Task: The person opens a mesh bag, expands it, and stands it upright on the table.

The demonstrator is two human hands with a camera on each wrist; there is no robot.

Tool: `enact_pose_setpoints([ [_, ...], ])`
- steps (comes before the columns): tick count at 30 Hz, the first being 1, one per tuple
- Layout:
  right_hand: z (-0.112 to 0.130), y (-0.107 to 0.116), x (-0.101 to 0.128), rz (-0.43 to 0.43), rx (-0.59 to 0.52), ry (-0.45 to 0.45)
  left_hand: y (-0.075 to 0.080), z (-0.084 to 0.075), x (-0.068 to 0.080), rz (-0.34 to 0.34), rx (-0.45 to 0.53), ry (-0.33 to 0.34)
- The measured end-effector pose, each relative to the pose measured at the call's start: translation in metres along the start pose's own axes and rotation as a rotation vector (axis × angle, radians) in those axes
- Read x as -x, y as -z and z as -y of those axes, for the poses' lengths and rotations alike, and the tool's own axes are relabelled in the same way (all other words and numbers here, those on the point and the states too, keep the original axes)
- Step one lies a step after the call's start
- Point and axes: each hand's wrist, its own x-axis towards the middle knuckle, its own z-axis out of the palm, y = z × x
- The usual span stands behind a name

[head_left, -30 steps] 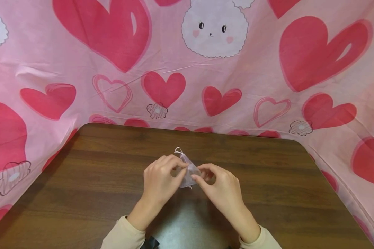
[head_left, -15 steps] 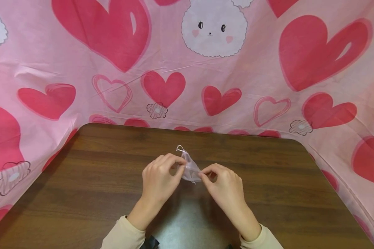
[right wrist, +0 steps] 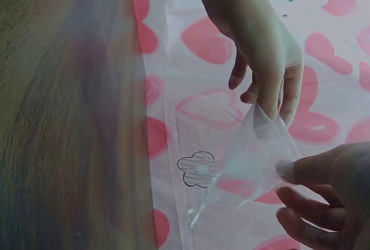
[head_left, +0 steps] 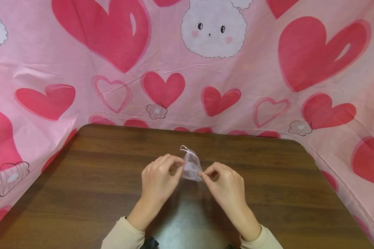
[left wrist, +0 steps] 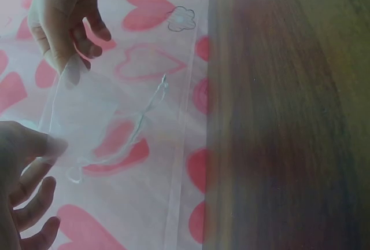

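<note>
A small sheer, pale lilac organza drawstring pouch (head_left: 192,169) is held up between both hands above the table. My left hand (head_left: 160,176) pinches its left edge between thumb and fingertips. On the pouch's lower right corner, my right hand (head_left: 225,183) has a thumb-and-finger pinch. A thin white cord loop (head_left: 184,148) sticks out at the top in the head view. The left wrist view shows the twisted white drawstring (left wrist: 136,128) hanging away from the pouch's gathered side. Through the thin fabric (right wrist: 254,151) the backdrop shows in the right wrist view.
The dark brown wooden table (head_left: 81,193) has rounded far corners. A pink cloth backdrop (head_left: 187,83) with red hearts surrounds its back and sides. Beige sleeves (head_left: 124,235) cover both forearms, with a black strap (head_left: 150,242) near the left one.
The pouch has been spread wider and turned more upright, with its cord loop shifting slightly right. My hands have moved a little apart. The right fingertips have settled on the pouch's corner.
</note>
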Motion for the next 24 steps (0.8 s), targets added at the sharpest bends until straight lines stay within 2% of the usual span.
enact_pose_setpoints([
  [7, -0.0002, -0.0003, 0.0000, -0.011, -0.002, 0.014, -0.0014, 0.0005, 0.0008, 0.001, 0.002, -0.023],
  [16, -0.0037, 0.0007, -0.0019, -0.050, 0.014, 0.008, -0.0007, -0.0035, 0.0016, 0.125, -0.008, -0.040],
  [19, -0.0038, 0.0008, -0.0020, -0.049, 0.009, 0.003, -0.0009, -0.0043, 0.0017, 0.111, -0.007, -0.048],
  [24, -0.0014, 0.0002, -0.0014, -0.034, -0.017, -0.007, -0.0019, -0.0038, 0.0014, 0.028, -0.005, -0.052],
])
